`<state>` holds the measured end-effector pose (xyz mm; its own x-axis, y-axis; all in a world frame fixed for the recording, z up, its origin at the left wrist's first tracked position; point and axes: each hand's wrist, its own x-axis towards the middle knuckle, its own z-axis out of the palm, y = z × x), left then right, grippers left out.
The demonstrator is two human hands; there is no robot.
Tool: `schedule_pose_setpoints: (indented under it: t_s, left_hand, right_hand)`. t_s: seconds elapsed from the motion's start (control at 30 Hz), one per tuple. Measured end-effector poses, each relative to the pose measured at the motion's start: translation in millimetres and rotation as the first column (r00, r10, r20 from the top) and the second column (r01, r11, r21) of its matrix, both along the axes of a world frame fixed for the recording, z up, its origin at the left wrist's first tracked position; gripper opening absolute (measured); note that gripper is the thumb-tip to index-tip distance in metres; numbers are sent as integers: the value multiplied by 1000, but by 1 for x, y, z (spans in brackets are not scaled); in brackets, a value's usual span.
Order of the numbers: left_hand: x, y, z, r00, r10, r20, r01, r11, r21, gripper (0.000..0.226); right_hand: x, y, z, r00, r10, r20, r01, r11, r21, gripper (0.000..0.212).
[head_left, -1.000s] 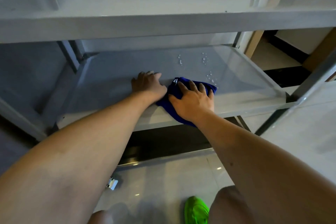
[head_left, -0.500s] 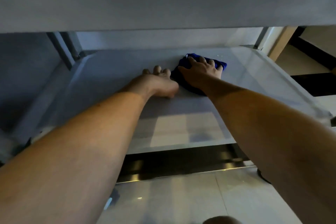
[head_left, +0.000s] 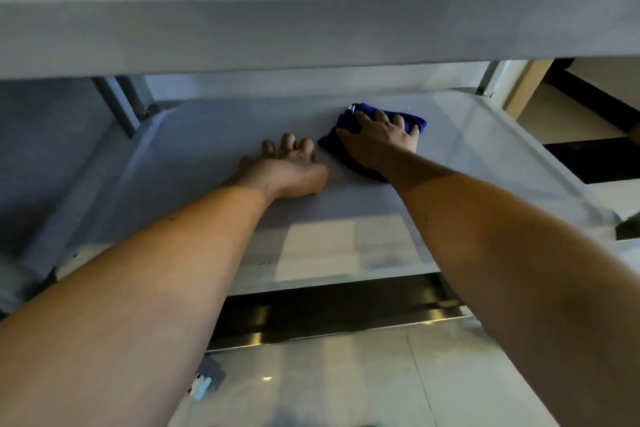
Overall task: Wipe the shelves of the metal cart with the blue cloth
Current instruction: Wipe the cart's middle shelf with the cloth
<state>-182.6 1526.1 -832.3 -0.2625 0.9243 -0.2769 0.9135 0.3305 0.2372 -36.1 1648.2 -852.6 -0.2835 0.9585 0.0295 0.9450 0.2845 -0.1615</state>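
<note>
Now the left hand (head_left: 287, 166) rests flat on the lower shelf (head_left: 194, 149), fingers spread and holding nothing. Just beside it, the right hand (head_left: 377, 139) presses the blue cloth (head_left: 349, 116) down near the back. Push hard and go into the corners. Shiny floor tiles (head_left: 346, 378) show below the gray cart.

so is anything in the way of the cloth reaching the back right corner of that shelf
Nothing visible. The right hand presses the blue cloth flat on the lower shelf; the left hand rests beside it, away from that corner.
</note>
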Motion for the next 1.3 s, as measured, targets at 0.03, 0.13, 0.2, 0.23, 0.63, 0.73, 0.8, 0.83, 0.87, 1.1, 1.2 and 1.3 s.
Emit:
schedule_pose_setpoints:
  t_s: [0.03,0.13,0.2,0.23,0.63,0.73,0.8,0.83,0.87,1.1,1.2,1.3]
  left_hand:
    - [2,-4,1,1000,6,2,-6,1000,4,27]
    - [8,-19,8,1000,20,13,-20,1000,22,14]
    - [13,-27,11,999,34,-3,-34,999,42,27]
    - [17,-28,14,999,40,-22,-38,998,59,35]
    - [82,-16,6,988,-5,-153,37,977,210,70]
    - [85,-11,-3,987,-51,-155,92,958,270,68]
    - [86,-5,-7,983,-68,-171,114,953,279,68]
    - [86,-1,-9,982,-73,-174,121,953,279,68]
    - [86,5,-10,981,-79,-175,126,951,281,68]
    - [96,37,-21,985,-53,-164,109,929,353,60]
    - [101,34,-27,973,-49,-224,150,874,462,57]
    - [102,34,-31,961,-33,-275,168,859,483,51]
  right_hand:
    - [9,-12,0,1000,2,-5,-2,1000,-1,74]
    - [35,-54,3,1000,3,-4,-4,1000,-10,76]
    - [53,-82,5,1000,-7,15,7,1000,-24,76]
    - [62,-96,6,1000,-11,19,12,999,-34,76]
    - [119,-156,1,995,-82,-49,83,996,22,71]
    - [124,-137,1,995,-95,-29,96,995,12,73]
    - [128,-120,1,993,-122,-3,122,993,-6,77]
    - [129,-110,2,992,-128,11,128,992,-15,78]
    - [129,-100,2,991,-130,23,130,991,-23,78]
    - [112,-20,5,993,-120,20,120,993,-15,73]
    - [99,12,8,991,-135,11,135,991,-11,72]
    - [85,41,12,990,-140,12,140,990,-21,71]
